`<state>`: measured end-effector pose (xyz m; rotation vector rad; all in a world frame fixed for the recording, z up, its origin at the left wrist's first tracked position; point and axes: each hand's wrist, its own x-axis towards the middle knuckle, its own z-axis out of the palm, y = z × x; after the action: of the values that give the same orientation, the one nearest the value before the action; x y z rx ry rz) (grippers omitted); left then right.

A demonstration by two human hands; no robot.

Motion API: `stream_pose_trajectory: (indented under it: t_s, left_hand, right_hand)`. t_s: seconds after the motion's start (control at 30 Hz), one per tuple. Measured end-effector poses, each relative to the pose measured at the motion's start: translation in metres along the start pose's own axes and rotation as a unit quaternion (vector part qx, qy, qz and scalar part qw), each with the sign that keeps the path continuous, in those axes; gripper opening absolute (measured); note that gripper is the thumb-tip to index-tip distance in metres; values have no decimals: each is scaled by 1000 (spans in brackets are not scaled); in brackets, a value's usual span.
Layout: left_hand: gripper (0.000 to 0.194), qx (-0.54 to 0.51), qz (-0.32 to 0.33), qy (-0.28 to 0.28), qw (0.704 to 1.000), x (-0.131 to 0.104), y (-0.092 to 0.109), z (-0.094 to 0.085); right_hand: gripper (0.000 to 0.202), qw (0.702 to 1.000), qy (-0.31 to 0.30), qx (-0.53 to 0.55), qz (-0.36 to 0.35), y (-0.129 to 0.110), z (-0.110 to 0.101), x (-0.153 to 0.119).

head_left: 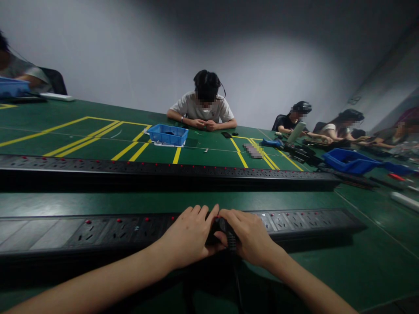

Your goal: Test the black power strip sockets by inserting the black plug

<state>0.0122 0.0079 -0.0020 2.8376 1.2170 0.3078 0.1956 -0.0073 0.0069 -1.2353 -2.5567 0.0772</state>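
Observation:
A long black power strip [140, 229] lies across the table in front of me, with rows of sockets and small red lights or buttons on its top. At its middle, a black plug [222, 226] stands at the sockets, and its cable [236, 279] hangs down towards me. My left hand [188, 235] is closed around the plug's left side, its other fingers resting over the strip. From the right, my right hand [250, 235] grips the same plug with bent fingers. The plug's pins are hidden, so I cannot tell how deep they sit.
Behind lies a second long black power strip [157, 172]. Farther back are a light blue bin [168, 135], a phone-like object [253, 151] and a dark blue bin [350, 161]. Yellow tape lines mark the green table [369, 257]. A person [204, 109] sits opposite; others sit left and right.

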Motion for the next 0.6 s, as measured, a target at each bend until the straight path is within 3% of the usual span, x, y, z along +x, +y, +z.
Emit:
stream_pose_trajectory:
  t_s: [0.6]
  left_hand:
    - [69,-3,-3,3,1000,-1,0,0]
  right_hand:
    - [22,1000,3,5,-3,-2,-4,0]
